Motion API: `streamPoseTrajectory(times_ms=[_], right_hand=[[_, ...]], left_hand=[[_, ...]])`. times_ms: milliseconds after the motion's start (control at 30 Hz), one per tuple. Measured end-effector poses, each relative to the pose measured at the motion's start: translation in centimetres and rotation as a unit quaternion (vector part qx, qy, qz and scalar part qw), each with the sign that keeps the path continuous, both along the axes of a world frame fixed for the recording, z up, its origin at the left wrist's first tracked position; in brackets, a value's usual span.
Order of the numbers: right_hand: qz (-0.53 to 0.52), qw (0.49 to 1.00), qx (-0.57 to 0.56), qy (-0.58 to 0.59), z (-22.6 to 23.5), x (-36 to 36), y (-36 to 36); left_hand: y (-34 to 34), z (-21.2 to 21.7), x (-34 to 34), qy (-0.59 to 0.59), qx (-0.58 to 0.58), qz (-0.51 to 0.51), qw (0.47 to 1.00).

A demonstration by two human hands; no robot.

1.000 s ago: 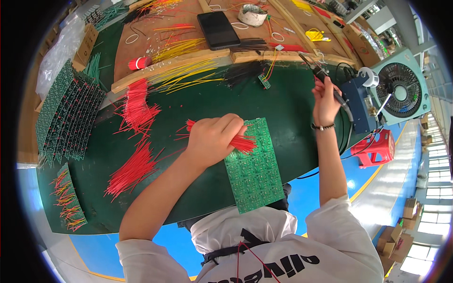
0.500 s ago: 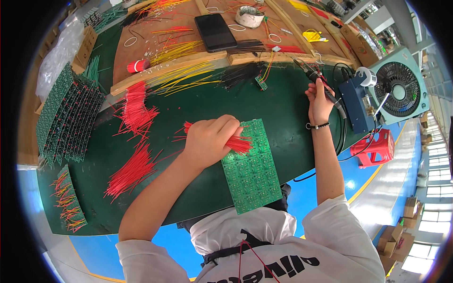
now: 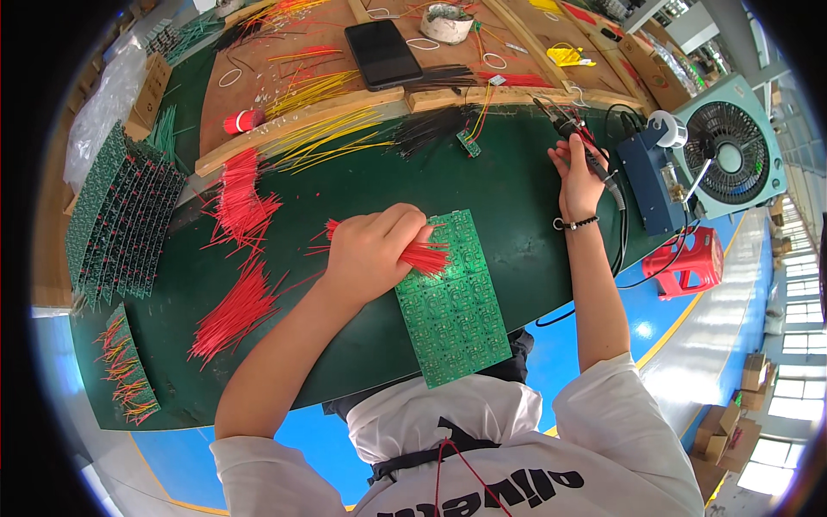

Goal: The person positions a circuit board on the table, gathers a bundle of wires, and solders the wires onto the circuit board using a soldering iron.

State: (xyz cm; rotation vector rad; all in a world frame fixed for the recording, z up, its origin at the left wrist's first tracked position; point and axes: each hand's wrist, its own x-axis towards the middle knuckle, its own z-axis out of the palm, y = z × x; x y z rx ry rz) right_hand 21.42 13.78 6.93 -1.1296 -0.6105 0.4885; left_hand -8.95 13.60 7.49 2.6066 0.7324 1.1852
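Observation:
My left hand (image 3: 372, 250) is closed around a bundle of red wires (image 3: 425, 258), whose ends stick out on both sides of the fist. Beneath that bundle lies a green circuit board panel (image 3: 457, 319), reaching past the table's near edge toward my lap; the hand covers its upper left corner. Over at the right, my right hand (image 3: 581, 183) is at the dark handle of a soldering iron (image 3: 594, 158), thumb along it and fingers partly curled. Its tip end points away from me. A small board with wires (image 3: 469, 145) lies between the hands, farther back.
Red wire piles (image 3: 231, 314) lie left on the green table (image 3: 345, 379). Stacked boards (image 3: 121, 220) and a wired panel (image 3: 127, 366) stand farther left. A wooden strip (image 3: 301, 129), yellow and black wires and a phone (image 3: 383, 55) are behind. A blue soldering unit (image 3: 648, 185) and fan (image 3: 730, 159) stand right.
The view has shifted slightly. My right hand's fingers look a little more spread beside the iron's handle. My left hand still grips the red wires over the panel.

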Motion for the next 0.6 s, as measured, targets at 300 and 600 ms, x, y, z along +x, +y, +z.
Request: streamPoseTrajectory(times_ms=[300, 600], right_hand=[[-0.002, 1.000, -0.017, -0.024, -0.20, 0.01, -0.67], [0.000, 0.999, -0.025, -0.023, 0.59, -0.71, -0.48]], left_hand=[[-0.01, 0.02, 0.11, -0.002, -0.003, -0.004, 1.000], [0.11, 0.04, 0.00, -0.001, -0.006, -0.011, 1.000]])
